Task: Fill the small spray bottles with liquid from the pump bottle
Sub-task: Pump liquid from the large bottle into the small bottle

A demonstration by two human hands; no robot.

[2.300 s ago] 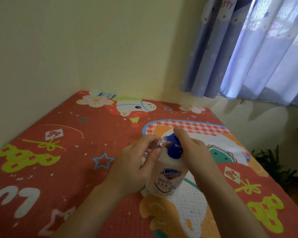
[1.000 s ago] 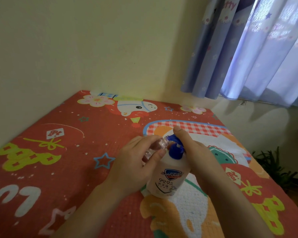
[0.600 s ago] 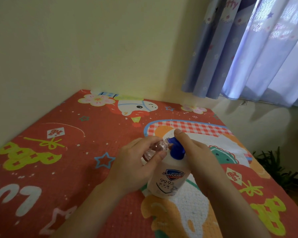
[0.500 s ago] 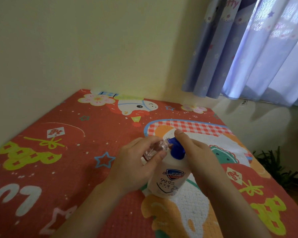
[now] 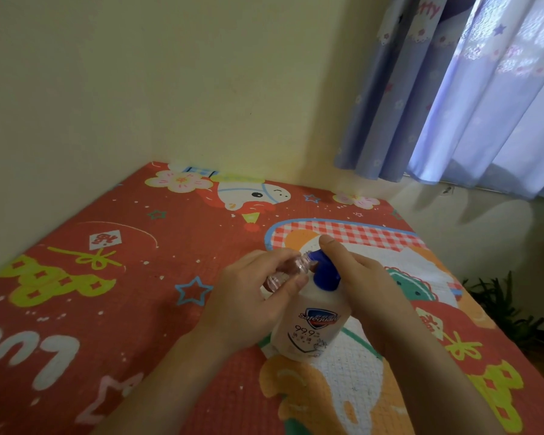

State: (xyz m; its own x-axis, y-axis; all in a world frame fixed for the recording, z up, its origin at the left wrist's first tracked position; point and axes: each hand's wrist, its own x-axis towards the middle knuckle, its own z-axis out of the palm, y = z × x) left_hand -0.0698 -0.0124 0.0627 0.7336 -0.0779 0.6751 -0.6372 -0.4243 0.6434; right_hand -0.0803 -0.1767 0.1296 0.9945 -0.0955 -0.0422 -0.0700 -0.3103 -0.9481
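A small clear plastic spray bottle (image 5: 285,267) is held tilted by the left hand (image 5: 255,304) at the blue pump head (image 5: 325,270) of a white pump bottle (image 5: 311,328), which is pressed by the right hand (image 5: 363,284), near the middle of the red patterned mat (image 5: 107,293).

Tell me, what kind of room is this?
Probably a room in a home, maybe a child's bedroom or playroom. A red cartoon-printed mat lies in the corner of plain yellow walls, and purple curtains with flowers and stars hang at a window.
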